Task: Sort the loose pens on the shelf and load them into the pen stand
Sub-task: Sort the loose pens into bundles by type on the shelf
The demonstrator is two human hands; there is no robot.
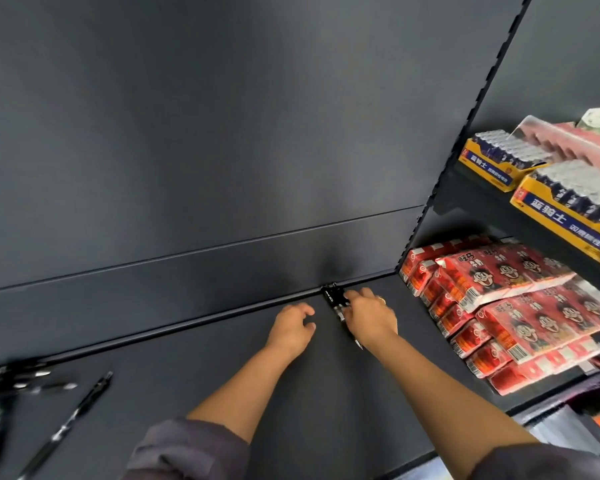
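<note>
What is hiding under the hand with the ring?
A black pen: its silver tip pokes out below the right hand, its other end toward the pen stand. The hand covers its middle, and any more pens.

Dark shelf (pixel 187 375), loose pen (pixel 68 424), blurred pen pile (pixel 14 379)

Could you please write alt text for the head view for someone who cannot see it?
A person's right hand grips a bundle of black pens at the back of a dark shelf, left hand empty beside it. More loose pens lie far left.
</note>
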